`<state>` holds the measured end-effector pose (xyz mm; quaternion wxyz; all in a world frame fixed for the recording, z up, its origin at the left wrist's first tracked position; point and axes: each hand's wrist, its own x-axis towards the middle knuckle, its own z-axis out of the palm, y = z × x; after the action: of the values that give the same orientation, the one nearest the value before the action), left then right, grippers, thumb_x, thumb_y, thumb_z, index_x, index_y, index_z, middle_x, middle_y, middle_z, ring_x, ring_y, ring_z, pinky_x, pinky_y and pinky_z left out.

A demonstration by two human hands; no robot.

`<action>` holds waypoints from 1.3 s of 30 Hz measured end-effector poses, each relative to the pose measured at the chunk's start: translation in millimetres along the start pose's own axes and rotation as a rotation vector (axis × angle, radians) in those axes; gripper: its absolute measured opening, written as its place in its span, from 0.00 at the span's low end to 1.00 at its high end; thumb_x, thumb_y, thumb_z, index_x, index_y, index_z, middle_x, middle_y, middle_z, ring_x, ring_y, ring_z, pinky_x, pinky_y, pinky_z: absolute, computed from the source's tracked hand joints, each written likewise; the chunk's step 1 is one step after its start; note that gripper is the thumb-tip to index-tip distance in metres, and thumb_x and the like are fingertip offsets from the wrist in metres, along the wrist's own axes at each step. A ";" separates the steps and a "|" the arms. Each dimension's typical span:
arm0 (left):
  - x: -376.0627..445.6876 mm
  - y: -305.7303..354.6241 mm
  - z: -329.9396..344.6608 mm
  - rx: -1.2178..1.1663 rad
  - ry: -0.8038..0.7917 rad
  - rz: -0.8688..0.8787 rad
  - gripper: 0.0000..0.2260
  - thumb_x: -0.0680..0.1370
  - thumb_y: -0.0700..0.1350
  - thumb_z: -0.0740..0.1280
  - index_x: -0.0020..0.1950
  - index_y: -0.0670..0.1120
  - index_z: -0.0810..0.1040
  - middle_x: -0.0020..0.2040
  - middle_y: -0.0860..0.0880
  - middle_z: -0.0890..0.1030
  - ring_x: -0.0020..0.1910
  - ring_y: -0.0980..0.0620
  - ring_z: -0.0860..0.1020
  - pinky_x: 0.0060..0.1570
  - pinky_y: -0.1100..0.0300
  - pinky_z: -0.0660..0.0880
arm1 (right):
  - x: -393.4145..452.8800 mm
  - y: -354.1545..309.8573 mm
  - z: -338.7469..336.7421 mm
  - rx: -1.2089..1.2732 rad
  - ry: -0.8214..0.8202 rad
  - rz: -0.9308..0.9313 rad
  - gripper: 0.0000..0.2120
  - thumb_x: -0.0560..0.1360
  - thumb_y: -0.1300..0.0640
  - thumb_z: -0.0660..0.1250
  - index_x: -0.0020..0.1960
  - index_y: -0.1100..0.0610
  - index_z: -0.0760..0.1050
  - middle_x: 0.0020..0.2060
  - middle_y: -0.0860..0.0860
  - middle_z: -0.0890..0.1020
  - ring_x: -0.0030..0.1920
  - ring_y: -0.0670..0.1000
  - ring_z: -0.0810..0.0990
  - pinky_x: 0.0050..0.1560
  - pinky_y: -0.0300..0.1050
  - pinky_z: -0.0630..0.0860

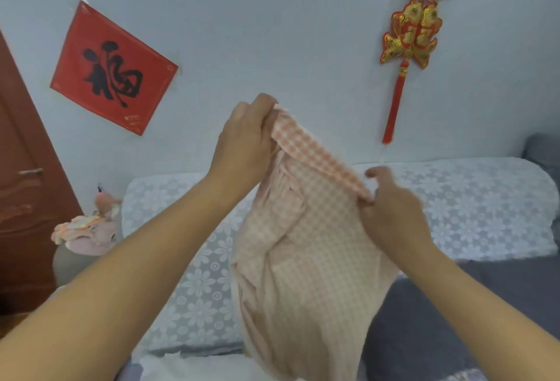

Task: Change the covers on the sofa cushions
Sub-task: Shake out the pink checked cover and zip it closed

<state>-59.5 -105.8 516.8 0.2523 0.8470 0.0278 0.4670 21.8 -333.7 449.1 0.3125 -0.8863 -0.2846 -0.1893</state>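
Both hands, left (242, 138) & right (391, 208), grip checked cover (312, 244) above sofa (469, 199).

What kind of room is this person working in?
Most likely a living room in a home. A sofa draped in white lace stands against the wall, a red paper square with black calligraphy and a red-and-gold fish ornament hang above it, and a wooden door is at the left.

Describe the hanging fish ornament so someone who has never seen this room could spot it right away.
Start at the pale blue wall behind the sofa and look to its upper right. There hangs the fish ornament, a pair of red and gold fish with a long red tassel below. Unlike the flat red square poster with black calligraphy on the left, it is shiny, shaped and dangling.
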 end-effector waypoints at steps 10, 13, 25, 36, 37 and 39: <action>6.9 25.0 -27.6 -0.225 -0.753 -0.022 0.09 0.82 0.45 0.67 0.61 0.56 0.76 0.29 0.50 0.68 0.26 0.51 0.66 0.25 0.57 0.68 | 28.5 -39.5 -3.8 0.702 -0.518 -0.180 0.34 0.74 0.49 0.75 0.75 0.42 0.64 0.71 0.39 0.69 0.69 0.40 0.71 0.67 0.47 0.74; -0.5 23.6 -27.0 -0.219 -0.787 -0.071 0.15 0.78 0.47 0.72 0.62 0.57 0.73 0.29 0.50 0.66 0.26 0.52 0.64 0.25 0.58 0.66 | 20.9 -43.6 10.5 0.571 -0.820 -0.232 0.11 0.78 0.54 0.71 0.60 0.54 0.79 0.55 0.48 0.84 0.55 0.45 0.82 0.58 0.50 0.79; -20.2 -77.4 -20.6 0.080 -0.209 -0.435 0.08 0.78 0.36 0.61 0.43 0.42 0.79 0.40 0.47 0.80 0.42 0.46 0.78 0.37 0.60 0.74 | 70.5 -13.8 -23.2 0.210 -0.083 -0.230 0.07 0.78 0.54 0.69 0.42 0.50 0.83 0.37 0.42 0.83 0.41 0.42 0.81 0.41 0.36 0.74; 43.4 -75.8 -44.7 0.578 -0.102 0.004 0.05 0.77 0.39 0.62 0.50 0.48 0.74 0.39 0.45 0.78 0.38 0.39 0.76 0.37 0.47 0.75 | 97.5 38.8 -39.5 -0.023 0.204 0.028 0.06 0.82 0.60 0.54 0.46 0.56 0.65 0.38 0.55 0.72 0.40 0.59 0.71 0.41 0.49 0.63; 41.5 -77.7 -41.6 0.520 -0.105 -0.061 0.05 0.78 0.40 0.62 0.50 0.49 0.75 0.40 0.44 0.79 0.39 0.39 0.77 0.38 0.48 0.75 | 93.3 42.4 -31.4 -0.095 0.122 -0.029 0.06 0.83 0.57 0.55 0.47 0.55 0.64 0.37 0.55 0.73 0.39 0.60 0.72 0.40 0.50 0.65; 37.4 -81.5 -37.8 0.494 -0.077 -0.130 0.06 0.80 0.43 0.61 0.51 0.50 0.77 0.43 0.44 0.80 0.41 0.38 0.77 0.38 0.50 0.73 | 85.2 50.0 -22.0 -0.216 0.115 -0.116 0.11 0.84 0.52 0.55 0.46 0.56 0.63 0.32 0.55 0.72 0.36 0.62 0.73 0.36 0.52 0.67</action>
<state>-53.5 -9.0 525.4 0.0679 0.8966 0.1858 0.3963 114.8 -347.5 486.7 0.2196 -0.8845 -0.2952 -0.2868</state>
